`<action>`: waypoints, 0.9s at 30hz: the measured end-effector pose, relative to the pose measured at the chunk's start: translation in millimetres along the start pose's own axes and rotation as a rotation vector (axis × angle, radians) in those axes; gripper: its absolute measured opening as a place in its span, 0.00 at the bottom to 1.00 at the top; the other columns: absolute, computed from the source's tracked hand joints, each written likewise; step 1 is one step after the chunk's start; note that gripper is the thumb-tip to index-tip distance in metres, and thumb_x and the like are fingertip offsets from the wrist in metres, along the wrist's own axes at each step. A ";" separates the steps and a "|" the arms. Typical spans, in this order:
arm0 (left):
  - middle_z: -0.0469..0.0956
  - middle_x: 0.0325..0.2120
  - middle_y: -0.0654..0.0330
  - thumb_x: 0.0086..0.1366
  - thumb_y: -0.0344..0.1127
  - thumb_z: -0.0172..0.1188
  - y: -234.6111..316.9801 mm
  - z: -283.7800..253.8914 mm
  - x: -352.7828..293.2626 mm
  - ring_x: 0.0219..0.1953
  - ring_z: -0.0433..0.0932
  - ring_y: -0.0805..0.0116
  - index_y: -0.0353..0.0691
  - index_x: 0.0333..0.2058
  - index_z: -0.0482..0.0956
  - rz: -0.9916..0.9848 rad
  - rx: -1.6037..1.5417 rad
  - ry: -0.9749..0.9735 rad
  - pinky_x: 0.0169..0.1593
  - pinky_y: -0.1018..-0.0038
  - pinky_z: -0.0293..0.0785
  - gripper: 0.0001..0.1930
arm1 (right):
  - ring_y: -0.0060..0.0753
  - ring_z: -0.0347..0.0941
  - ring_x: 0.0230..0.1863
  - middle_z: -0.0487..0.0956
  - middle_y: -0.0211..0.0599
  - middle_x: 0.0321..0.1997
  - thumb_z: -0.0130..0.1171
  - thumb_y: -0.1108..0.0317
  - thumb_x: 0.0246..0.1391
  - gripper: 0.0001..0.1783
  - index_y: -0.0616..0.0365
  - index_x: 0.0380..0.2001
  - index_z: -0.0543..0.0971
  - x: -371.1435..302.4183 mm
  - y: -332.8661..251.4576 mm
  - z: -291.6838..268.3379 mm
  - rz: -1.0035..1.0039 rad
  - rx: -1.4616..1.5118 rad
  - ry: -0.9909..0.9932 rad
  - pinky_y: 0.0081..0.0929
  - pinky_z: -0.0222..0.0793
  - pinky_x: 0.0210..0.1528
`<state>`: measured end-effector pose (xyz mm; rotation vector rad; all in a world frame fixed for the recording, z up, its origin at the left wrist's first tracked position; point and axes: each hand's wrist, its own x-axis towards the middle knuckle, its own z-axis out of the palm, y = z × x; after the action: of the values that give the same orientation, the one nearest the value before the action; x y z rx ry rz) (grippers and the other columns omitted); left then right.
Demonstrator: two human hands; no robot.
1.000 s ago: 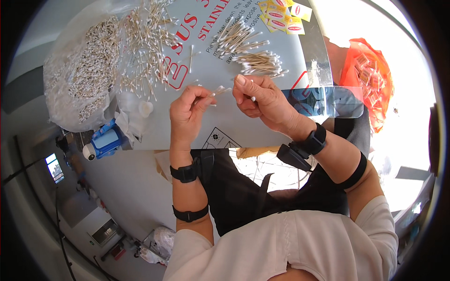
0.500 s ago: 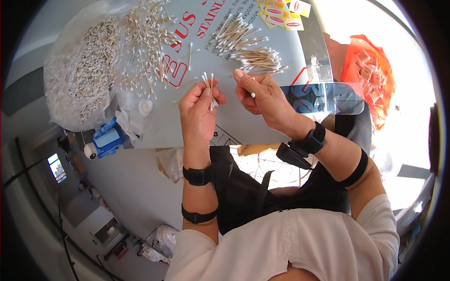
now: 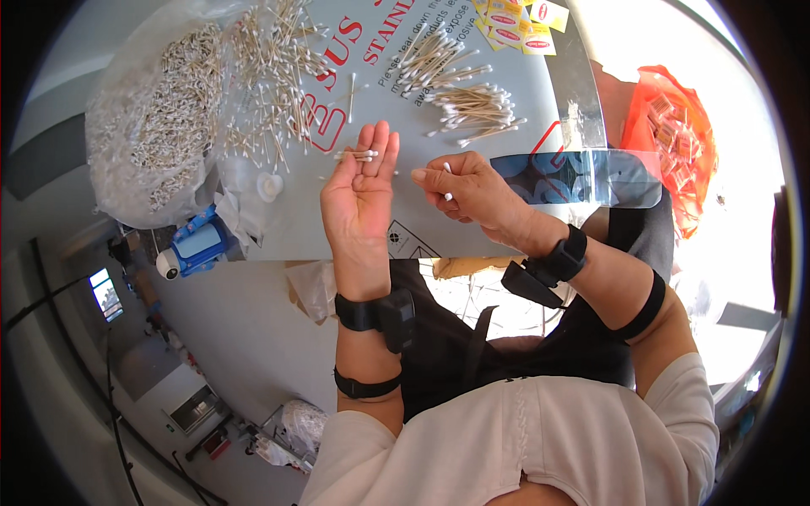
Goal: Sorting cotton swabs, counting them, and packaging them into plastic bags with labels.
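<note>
My left hand (image 3: 361,201) is palm up with its fingers stretched out, and a few cotton swabs (image 3: 364,156) lie across the fingers beside the thumb. To its right, my right hand (image 3: 479,192) is closed, with a white-tipped cotton swab (image 3: 447,196) sticking out of the fist; whether it holds more is hidden. Beyond the right hand lie two bunches of cotton swabs, a looser far pile (image 3: 432,61) and a nearer bundle (image 3: 474,105). A single swab (image 3: 352,97) rests on the table above my left fingertips.
A clear bag (image 3: 181,118) full of swabs lies at the left, with scattered swabs (image 3: 274,67) beside it. Yellow-and-white packets (image 3: 519,25) sit at the back. A blue-and-white object (image 3: 198,244) stands at the table's (image 3: 295,240) left edge. A red bag (image 3: 671,143) hangs right.
My left hand has opened from a pinch to a flat palm, and its swabs have tipped from upright to lying across the fingers. The right hand has moved slightly down.
</note>
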<state>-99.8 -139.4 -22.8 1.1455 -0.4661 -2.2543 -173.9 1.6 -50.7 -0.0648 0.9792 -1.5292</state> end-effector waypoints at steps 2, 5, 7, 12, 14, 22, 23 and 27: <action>0.69 0.47 0.41 0.68 0.26 0.38 0.4 1.7 4.1 0.53 0.69 0.46 0.27 0.39 0.65 0.022 0.042 -0.043 0.61 0.49 0.63 0.08 | 0.10 0.53 0.14 0.64 0.20 0.14 0.56 0.59 0.57 0.18 0.54 0.15 0.71 -0.3 0.7 1.9 0.014 0.001 0.007 0.15 0.44 0.15; 0.73 0.41 0.43 0.68 0.27 0.40 5.1 13.3 17.5 0.48 0.74 0.49 0.28 0.39 0.67 0.107 0.373 -0.165 0.54 0.55 0.71 0.08 | 0.11 0.54 0.15 0.66 0.21 0.15 0.56 0.60 0.57 0.18 0.55 0.16 0.73 -0.2 4.0 0.1 0.022 -0.024 -0.003 0.14 0.47 0.16; 0.75 0.36 0.47 0.67 0.27 0.43 9.7 29.9 37.6 0.44 0.76 0.53 0.30 0.36 0.68 0.260 0.730 -0.261 0.48 0.60 0.73 0.07 | 0.11 0.54 0.15 0.67 0.21 0.15 0.56 0.60 0.56 0.17 0.55 0.16 0.73 1.9 8.2 -0.6 0.013 -0.051 -0.034 0.14 0.48 0.17; 0.78 0.26 0.52 0.61 0.27 0.51 0.8 74.5 103.3 0.32 0.79 0.57 0.32 0.30 0.73 0.651 1.551 -0.372 0.35 0.67 0.73 0.05 | 0.12 0.56 0.17 0.67 0.21 0.14 0.57 0.60 0.56 0.18 0.57 0.16 0.74 2.1 10.7 -0.3 -0.036 -0.218 -0.101 0.15 0.52 0.19; 0.77 0.28 0.47 0.57 0.27 0.53 -5.8 87.5 118.2 0.33 0.78 0.50 0.31 0.29 0.74 0.868 1.989 -0.380 0.37 0.62 0.72 0.05 | 0.12 0.57 0.17 0.67 0.21 0.14 0.57 0.60 0.56 0.18 0.57 0.15 0.73 2.7 10.9 -1.1 -0.043 -0.262 -0.107 0.16 0.52 0.19; 0.76 0.31 0.47 0.54 0.25 0.53 -36.0 82.3 112.0 0.38 0.75 0.48 0.33 0.30 0.76 1.053 1.986 -0.619 0.40 0.61 0.72 0.05 | 0.13 0.58 0.17 0.68 0.22 0.14 0.56 0.59 0.57 0.20 0.58 0.14 0.71 2.8 11.3 -1.9 -0.018 -0.313 -0.102 0.17 0.54 0.20; 0.76 0.31 0.47 0.54 0.25 0.53 -30.2 78.2 111.4 0.38 0.75 0.48 0.33 0.30 0.76 1.056 1.990 -0.614 0.40 0.61 0.72 0.05 | 0.13 0.58 0.17 0.68 0.22 0.14 0.56 0.59 0.57 0.20 0.58 0.14 0.71 2.6 12.2 -2.8 -0.019 -0.313 -0.108 0.17 0.54 0.20; 0.76 0.31 0.50 0.54 0.27 0.56 30.1 59.0 113.3 0.36 0.76 0.54 0.33 0.31 0.77 0.969 1.760 -0.420 0.40 0.65 0.72 0.05 | 0.13 0.58 0.18 0.68 0.22 0.15 0.56 0.59 0.57 0.20 0.59 0.15 0.72 2.4 13.0 -1.1 -0.038 -0.380 -0.137 0.17 0.55 0.20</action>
<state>-192.2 -230.3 -43.3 0.6073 -2.6821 -0.7777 -164.8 1.7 -60.4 -0.4540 1.1504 -1.3362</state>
